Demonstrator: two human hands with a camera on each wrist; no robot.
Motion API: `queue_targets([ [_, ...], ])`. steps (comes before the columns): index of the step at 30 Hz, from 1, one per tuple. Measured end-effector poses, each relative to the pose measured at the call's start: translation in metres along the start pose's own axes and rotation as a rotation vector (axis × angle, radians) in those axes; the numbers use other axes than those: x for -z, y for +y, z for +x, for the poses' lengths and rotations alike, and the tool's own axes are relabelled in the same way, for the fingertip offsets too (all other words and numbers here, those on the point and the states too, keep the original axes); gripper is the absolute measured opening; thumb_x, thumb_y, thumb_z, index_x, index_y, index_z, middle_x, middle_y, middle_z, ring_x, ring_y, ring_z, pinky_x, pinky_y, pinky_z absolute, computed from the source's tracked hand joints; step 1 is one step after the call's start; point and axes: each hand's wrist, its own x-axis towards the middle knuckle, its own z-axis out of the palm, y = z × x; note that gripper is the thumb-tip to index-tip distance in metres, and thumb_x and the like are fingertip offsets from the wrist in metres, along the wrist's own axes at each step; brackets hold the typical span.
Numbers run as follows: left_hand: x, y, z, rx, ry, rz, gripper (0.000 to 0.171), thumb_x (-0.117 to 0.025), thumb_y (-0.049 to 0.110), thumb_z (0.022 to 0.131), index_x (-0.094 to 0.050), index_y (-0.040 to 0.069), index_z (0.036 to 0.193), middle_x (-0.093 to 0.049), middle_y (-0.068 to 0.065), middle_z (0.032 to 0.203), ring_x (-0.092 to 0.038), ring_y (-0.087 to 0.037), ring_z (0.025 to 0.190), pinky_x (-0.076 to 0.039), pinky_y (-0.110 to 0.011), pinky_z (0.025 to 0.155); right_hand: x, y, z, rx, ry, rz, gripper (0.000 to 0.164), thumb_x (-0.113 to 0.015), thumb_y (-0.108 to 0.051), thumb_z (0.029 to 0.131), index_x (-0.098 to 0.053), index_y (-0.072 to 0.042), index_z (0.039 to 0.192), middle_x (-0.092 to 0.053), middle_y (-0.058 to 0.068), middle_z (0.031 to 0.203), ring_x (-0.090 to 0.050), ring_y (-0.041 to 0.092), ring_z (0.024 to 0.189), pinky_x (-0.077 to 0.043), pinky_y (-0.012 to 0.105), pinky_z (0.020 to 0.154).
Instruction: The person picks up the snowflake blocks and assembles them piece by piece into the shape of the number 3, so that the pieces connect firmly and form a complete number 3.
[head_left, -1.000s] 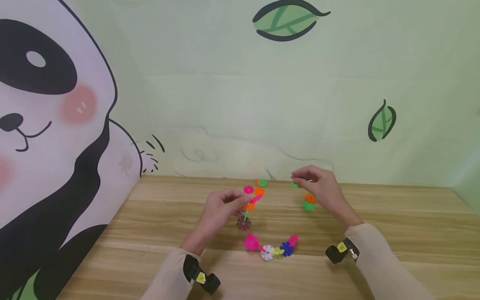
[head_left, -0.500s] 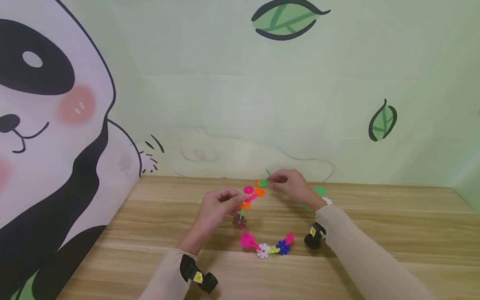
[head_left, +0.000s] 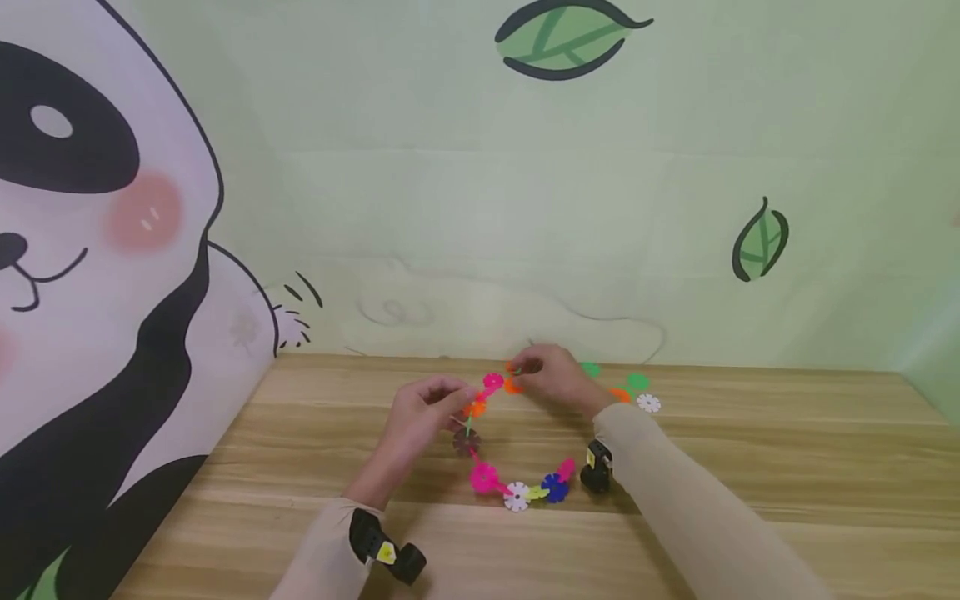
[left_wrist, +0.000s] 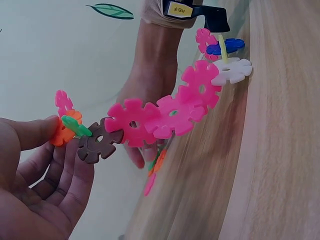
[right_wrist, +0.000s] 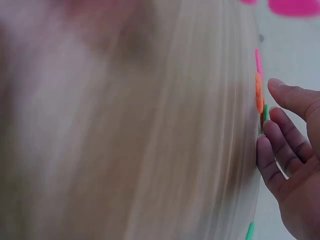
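Note:
My left hand pinches a curved chain of flower-shaped plastic discs near one end, thumb and fingers at an orange disc. From there the chain runs through a green disc, a brown disc, several pink discs, a white disc, a yellow disc and a blue disc to a pink one. At the table's back, my right hand reaches down to loose discs. Its thumb and fingers are apart, fingertips right at a green disc beside an orange disc.
Near the back edge lies a loose pink disc. Farther right on the wooden table are two green discs, an orange disc and a white disc. A wall with a panda print rises behind.
My right hand has moved left along the back of the table, from the right-hand discs to the left-hand group. My left hand has shifted slightly left, still holding the chain.

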Motion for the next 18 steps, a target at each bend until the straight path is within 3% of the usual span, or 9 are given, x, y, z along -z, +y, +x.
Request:
queue_targets([
  [6,0.002,-0.001,0.002,0.014,-0.013,0.004,0.013,-0.074,0.014,0.101,-0.076,0.001,0.103,-0.071,-0.007,0.093,-0.069,-0.02,0.083,-0.064,-0.035,0.077,-0.01,-0.004,0.006,0.014,0.003,-0.112,0.023,-0.074,-0.012,0.099,-0.079,-0.008,0.121,-0.072,0.003,0.109,-0.064,0.022,0.104,-0.056,0.041,0.095],
  [18,0.004,-0.001,0.003,0.021,-0.008,0.009,0.012,-0.075,0.014,0.1,-0.077,0.002,0.102,-0.073,-0.009,0.095,-0.07,-0.021,0.084,-0.064,-0.035,0.077,-0.023,-0.01,0.015,-0.007,0.07,-0.261,0.013,-0.082,-0.02,0.095,-0.086,-0.016,0.107,-0.074,-0.001,0.099,-0.063,0.018,0.095,-0.055,0.036,0.086],
])
